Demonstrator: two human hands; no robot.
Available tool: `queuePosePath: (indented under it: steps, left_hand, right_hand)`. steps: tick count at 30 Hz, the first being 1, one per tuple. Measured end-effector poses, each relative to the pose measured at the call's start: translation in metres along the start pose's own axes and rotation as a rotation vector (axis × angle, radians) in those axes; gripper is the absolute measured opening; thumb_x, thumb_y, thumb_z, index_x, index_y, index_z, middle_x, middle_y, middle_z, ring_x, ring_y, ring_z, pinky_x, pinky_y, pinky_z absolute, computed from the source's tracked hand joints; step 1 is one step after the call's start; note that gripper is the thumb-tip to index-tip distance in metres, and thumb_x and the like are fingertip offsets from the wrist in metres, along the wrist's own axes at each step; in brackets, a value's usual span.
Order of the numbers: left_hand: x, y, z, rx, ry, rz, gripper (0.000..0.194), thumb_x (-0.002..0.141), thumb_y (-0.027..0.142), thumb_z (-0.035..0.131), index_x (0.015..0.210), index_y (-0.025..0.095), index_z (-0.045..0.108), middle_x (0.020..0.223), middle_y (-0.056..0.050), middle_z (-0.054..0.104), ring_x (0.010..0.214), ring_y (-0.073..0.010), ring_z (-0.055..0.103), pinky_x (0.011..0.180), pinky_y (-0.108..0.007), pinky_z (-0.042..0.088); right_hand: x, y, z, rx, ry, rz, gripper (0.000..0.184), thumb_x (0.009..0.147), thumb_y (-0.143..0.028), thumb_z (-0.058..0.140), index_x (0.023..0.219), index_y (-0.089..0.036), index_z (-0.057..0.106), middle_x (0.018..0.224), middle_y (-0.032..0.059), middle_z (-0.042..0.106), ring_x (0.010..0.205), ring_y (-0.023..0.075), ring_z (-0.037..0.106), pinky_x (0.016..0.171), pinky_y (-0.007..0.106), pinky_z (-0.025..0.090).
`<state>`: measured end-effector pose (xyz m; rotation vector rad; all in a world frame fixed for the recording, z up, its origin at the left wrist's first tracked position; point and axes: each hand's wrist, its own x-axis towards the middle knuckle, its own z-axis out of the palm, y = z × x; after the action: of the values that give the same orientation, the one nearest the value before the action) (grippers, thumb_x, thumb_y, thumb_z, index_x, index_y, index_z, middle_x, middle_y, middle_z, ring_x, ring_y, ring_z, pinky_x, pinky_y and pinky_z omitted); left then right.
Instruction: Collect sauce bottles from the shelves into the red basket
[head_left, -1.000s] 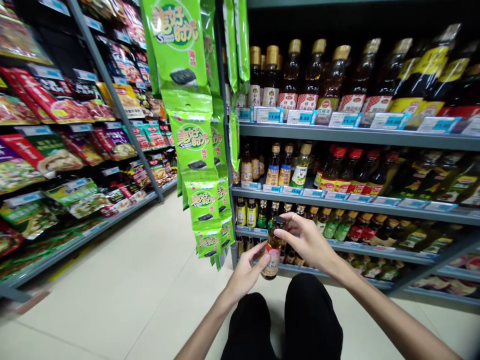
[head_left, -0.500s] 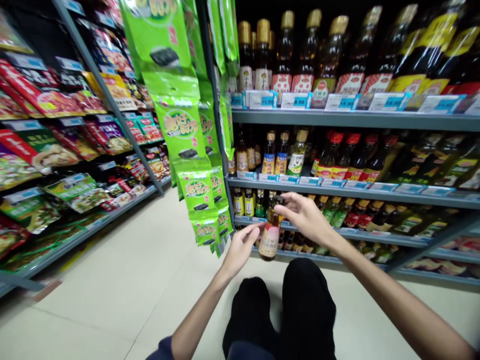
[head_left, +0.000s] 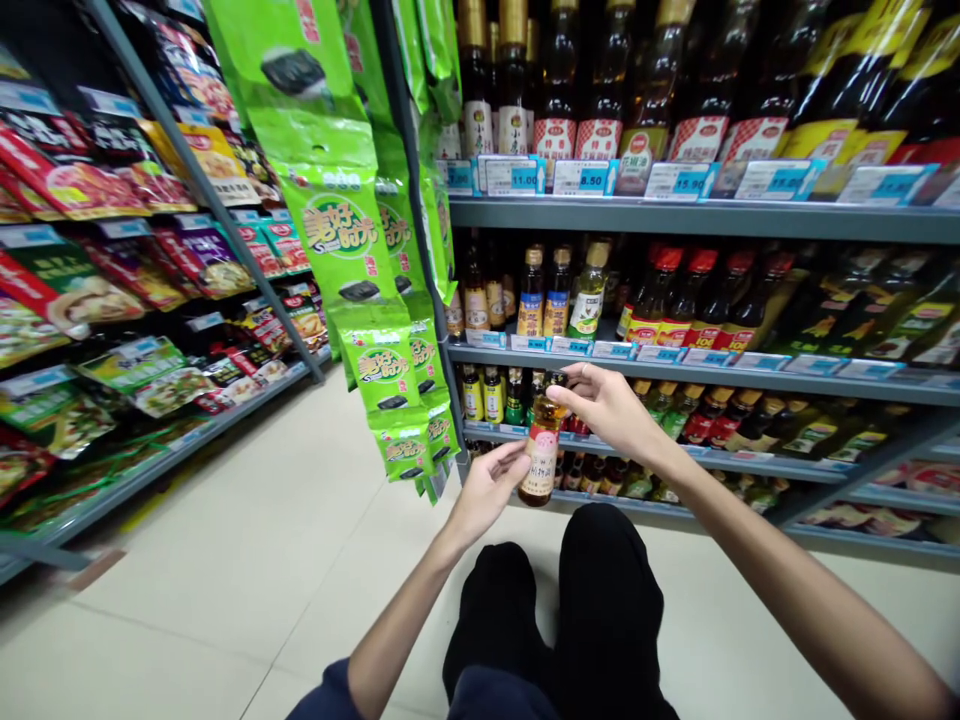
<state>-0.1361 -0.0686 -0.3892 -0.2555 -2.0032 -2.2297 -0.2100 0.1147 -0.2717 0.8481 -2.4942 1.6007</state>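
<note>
A small glass bottle [head_left: 541, 465] of amber liquid, perhaps seasoning oil, with a dark cap and a pink and cream label, is held slightly tilted above my knees. My right hand [head_left: 604, 400], with a ring on one finger, pinches it round the neck and cap. Lower down, my left hand [head_left: 491, 485] grips the bottle's left side, thumb against the label and the other fingertips partly hidden. Behind the hands, small bottles [head_left: 493, 396] with yellow labels stand on a low shelf.
Shelves [head_left: 675, 215] of sauce and oil bottles rise in front of me. Green seaweed snack packets [head_left: 341, 225] hang in strips by the shelf upright. Another rack [head_left: 112, 415] with bagged food runs along the left. Pale tiled floor [head_left: 300, 520] lies between.
My left hand has come in against the bottle, and its label now faces me more clearly. My right hand stays at the neck. The view has shifted slightly downward and closer.
</note>
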Motion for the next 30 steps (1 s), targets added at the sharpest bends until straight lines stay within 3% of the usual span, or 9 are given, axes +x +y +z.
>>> queuePosePath:
  steps: [8,12,16,20,25,30]
  left_hand:
    - [0.000,0.006,0.006,-0.002,-0.034,-0.019,0.054,0.085,0.048,0.074,0.123,0.012,0.065,0.127,-0.015,0.070,0.120,-0.0282,0.065,0.107,-0.039,0.050]
    - [-0.002,-0.006,0.006,-0.031,-0.035,-0.051,0.055,0.084,0.050,0.075,0.123,0.013,0.066,0.128,-0.016,0.070,0.120,-0.0294,0.066,0.108,-0.041,0.050]
    - [-0.019,-0.040,0.010,-0.062,-0.043,-0.093,0.055,0.085,0.047,0.074,0.129,0.015,0.064,0.134,-0.016,0.066,0.125,-0.0296,0.063,0.111,-0.043,0.047]
    - [-0.046,-0.077,0.012,-0.039,-0.070,-0.162,0.050,0.088,0.042,0.072,0.130,0.016,0.064,0.137,-0.015,0.065,0.127,-0.0296,0.061,0.115,-0.046,0.043]
    - [-0.085,-0.119,0.008,0.113,-0.100,-0.244,0.046,0.088,0.036,0.071,0.131,0.019,0.064,0.137,-0.012,0.065,0.128,-0.0273,0.060,0.116,-0.043,0.042]
    - [-0.140,-0.179,0.010,0.302,-0.139,-0.328,0.048,0.086,0.032,0.069,0.132,0.023,0.063,0.130,-0.009,0.070,0.121,-0.0269,0.066,0.108,-0.042,0.051]
  right_hand:
    - [-0.005,0.003,-0.001,-0.043,-0.017,-0.015,0.050,0.088,-0.051,0.069,0.117,-0.011,0.062,0.076,0.0026,0.069,0.069,0.0157,0.065,0.061,0.027,0.049]
    - [-0.008,0.008,0.000,-0.040,-0.019,-0.011,0.049,0.087,-0.050,0.070,0.117,-0.011,0.062,0.079,0.0039,0.071,0.070,0.0171,0.067,0.064,0.028,0.051]
    - [-0.029,0.031,0.013,-0.028,-0.039,-0.006,0.044,0.088,-0.047,0.070,0.116,-0.014,0.062,0.084,0.0049,0.073,0.077,0.0196,0.070,0.069,0.030,0.055]
    - [-0.067,0.072,0.038,-0.006,-0.048,0.042,0.043,0.089,-0.046,0.069,0.118,-0.015,0.061,0.086,0.0056,0.073,0.079,0.0205,0.071,0.074,0.032,0.057]
    - [-0.128,0.115,0.082,-0.046,-0.005,0.025,0.033,0.093,-0.038,0.067,0.118,-0.018,0.062,0.101,0.0067,0.071,0.086,0.0184,0.067,0.083,0.033,0.055]
    - [-0.206,0.136,0.126,0.011,0.011,0.084,0.028,0.097,-0.030,0.062,0.123,-0.020,0.060,0.112,0.0083,0.067,0.095,0.0183,0.065,0.088,0.031,0.053]
